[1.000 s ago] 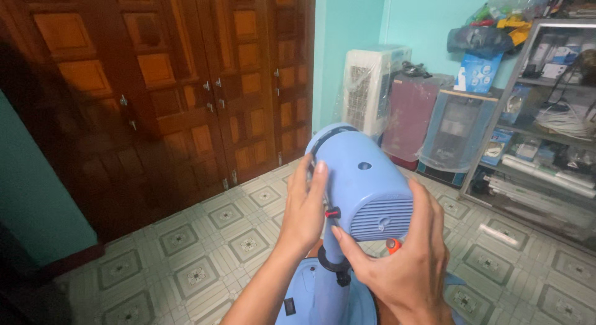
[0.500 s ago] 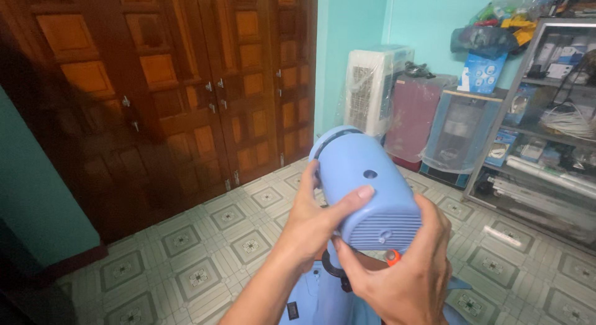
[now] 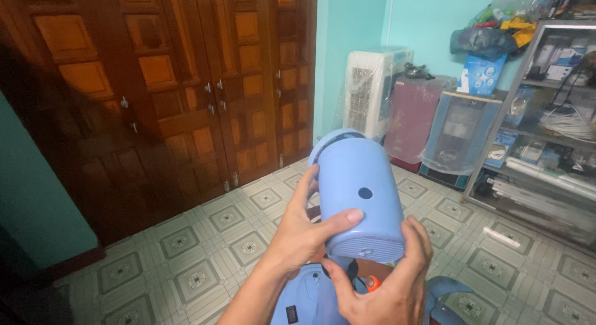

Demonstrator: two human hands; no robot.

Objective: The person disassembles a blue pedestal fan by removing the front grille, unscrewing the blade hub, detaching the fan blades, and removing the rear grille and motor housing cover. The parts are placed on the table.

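I hold a light blue fan motor housing [image 3: 357, 182], a rounded plastic shell with a small hole on top and a vented rear end facing me. My left hand [image 3: 304, 229] wraps its left side, thumb across the rear rim. My right hand [image 3: 385, 288] cups it from below at the rear. An orange knob [image 3: 372, 281] shows just under the housing between my hands. Below lies the blue fan base [image 3: 304, 297], partly hidden by my arms.
Dark wooden cupboard doors [image 3: 186, 89] fill the left wall. A plastic-wrapped white air cooler [image 3: 372, 89] and wrapped boxes [image 3: 456, 129] stand by the turquoise wall. A cluttered glass shelf [image 3: 546, 126] is at the right. Patterned floor tiles [image 3: 186, 263] lie below.
The housing has tipped so its rear end points further down towards me. My left thumb moved onto the rear rim, and my right hand dropped lower beneath it.
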